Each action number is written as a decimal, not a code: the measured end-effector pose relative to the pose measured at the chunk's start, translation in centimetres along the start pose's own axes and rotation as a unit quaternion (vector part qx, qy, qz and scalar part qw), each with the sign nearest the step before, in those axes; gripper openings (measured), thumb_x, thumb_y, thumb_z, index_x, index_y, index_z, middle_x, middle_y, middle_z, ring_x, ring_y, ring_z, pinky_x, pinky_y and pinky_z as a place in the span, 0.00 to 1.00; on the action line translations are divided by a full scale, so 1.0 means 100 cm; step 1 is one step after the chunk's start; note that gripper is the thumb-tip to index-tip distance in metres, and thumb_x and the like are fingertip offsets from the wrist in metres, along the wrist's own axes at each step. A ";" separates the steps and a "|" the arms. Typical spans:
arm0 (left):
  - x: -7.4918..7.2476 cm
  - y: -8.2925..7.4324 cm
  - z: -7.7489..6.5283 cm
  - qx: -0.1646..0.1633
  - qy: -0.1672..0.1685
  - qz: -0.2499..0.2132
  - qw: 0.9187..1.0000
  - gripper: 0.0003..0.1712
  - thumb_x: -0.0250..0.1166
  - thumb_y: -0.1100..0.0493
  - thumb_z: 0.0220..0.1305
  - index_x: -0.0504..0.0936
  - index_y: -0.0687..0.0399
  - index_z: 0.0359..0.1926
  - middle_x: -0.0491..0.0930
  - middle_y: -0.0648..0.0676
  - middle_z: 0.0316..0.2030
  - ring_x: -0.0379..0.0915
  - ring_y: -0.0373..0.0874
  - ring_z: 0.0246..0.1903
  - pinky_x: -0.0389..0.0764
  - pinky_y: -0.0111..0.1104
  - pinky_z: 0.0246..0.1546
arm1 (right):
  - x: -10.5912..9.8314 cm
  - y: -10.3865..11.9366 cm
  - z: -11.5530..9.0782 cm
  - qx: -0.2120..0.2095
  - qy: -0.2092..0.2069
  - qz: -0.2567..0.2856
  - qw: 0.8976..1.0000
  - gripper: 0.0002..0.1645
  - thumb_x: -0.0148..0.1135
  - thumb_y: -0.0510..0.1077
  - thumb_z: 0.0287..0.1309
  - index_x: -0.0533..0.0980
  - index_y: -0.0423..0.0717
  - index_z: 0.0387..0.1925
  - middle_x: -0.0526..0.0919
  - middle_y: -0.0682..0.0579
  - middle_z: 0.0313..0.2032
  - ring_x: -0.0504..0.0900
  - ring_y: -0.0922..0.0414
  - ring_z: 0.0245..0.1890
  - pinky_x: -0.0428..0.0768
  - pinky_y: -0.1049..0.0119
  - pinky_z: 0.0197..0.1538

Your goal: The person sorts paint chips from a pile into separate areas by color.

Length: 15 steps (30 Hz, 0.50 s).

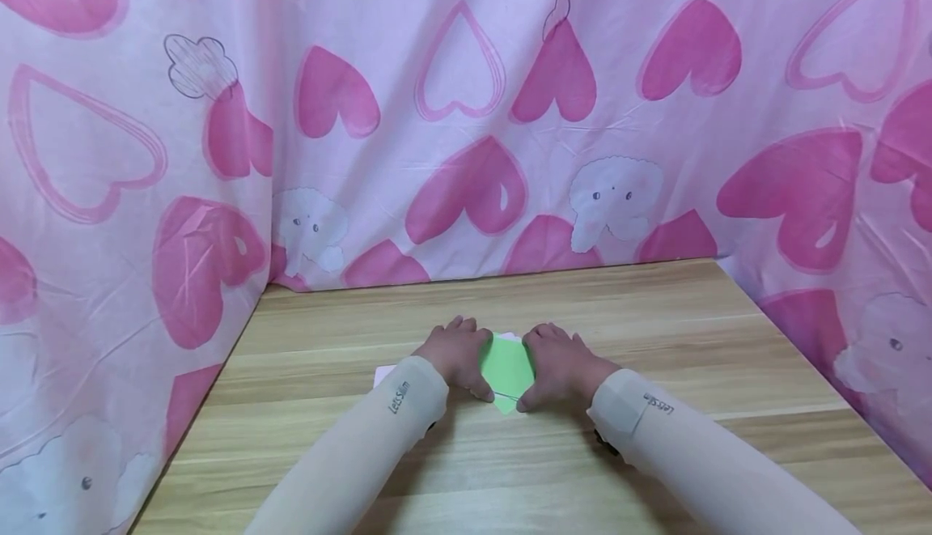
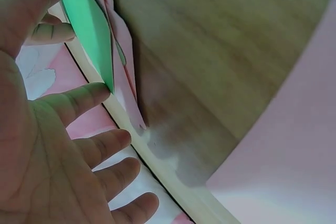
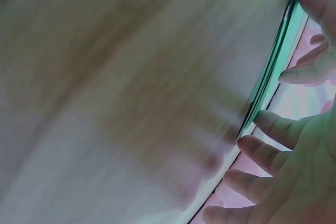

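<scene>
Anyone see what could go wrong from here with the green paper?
1. The left hand and right hand flank the green paper; uneven pressure might skew or buckle it.
2. In the left wrist view, pink paper layers stick out past the green, not flush, so they may slip further.
3. The left sleeve partly hides a pale pink sheet; a low sweep might drag it.

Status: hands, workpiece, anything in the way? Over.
Left hand at left edge of green folded paper, right hand at its right edge. Pink paper layered against it. Pale pink sheet at left, seemingly not in the way.
</scene>
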<state>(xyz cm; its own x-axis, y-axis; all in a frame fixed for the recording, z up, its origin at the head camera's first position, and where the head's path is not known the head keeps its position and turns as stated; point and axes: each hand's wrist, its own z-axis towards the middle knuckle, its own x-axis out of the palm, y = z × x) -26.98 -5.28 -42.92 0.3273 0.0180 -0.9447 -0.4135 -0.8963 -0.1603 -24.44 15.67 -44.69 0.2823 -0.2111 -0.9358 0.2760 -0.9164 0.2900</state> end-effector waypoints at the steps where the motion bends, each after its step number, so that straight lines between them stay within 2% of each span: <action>1: 0.000 0.000 0.000 0.001 0.000 -0.001 1.000 0.59 0.85 0.35 0.43 0.72 0.46 0.75 0.66 0.58 0.77 0.54 0.62 0.80 0.60 0.59 0.78 | -0.001 0.001 0.000 0.000 0.000 0.003 1.000 0.61 0.87 0.68 0.33 0.72 0.42 0.66 0.75 0.48 0.62 0.71 0.47 0.65 0.63 0.25 0.72; 9: 0.000 0.002 -0.002 0.002 -0.004 -0.009 1.000 0.61 0.86 0.34 0.41 0.71 0.45 0.76 0.70 0.57 0.73 0.56 0.62 0.79 0.60 0.59 0.77 | -0.003 0.001 -0.001 -0.004 0.001 0.011 1.000 0.58 0.87 0.65 0.34 0.73 0.41 0.63 0.75 0.48 0.62 0.72 0.47 0.62 0.62 0.24 0.72; 15: -0.002 0.001 -0.002 0.010 -0.003 0.003 1.000 0.59 0.85 0.34 0.42 0.72 0.46 0.75 0.70 0.57 0.73 0.57 0.62 0.78 0.62 0.59 0.76 | -0.008 0.001 -0.005 -0.010 0.004 0.020 1.000 0.56 0.89 0.63 0.33 0.73 0.40 0.60 0.75 0.48 0.59 0.72 0.47 0.60 0.61 0.22 0.70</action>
<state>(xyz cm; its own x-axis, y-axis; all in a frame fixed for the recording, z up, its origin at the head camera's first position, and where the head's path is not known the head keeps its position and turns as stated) -26.85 -5.45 -42.70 0.3200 0.0151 -0.9473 -0.4323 -0.8874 -0.1602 -24.21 15.93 -43.87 0.3000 -0.2450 -0.9220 0.2824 -0.9004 0.3311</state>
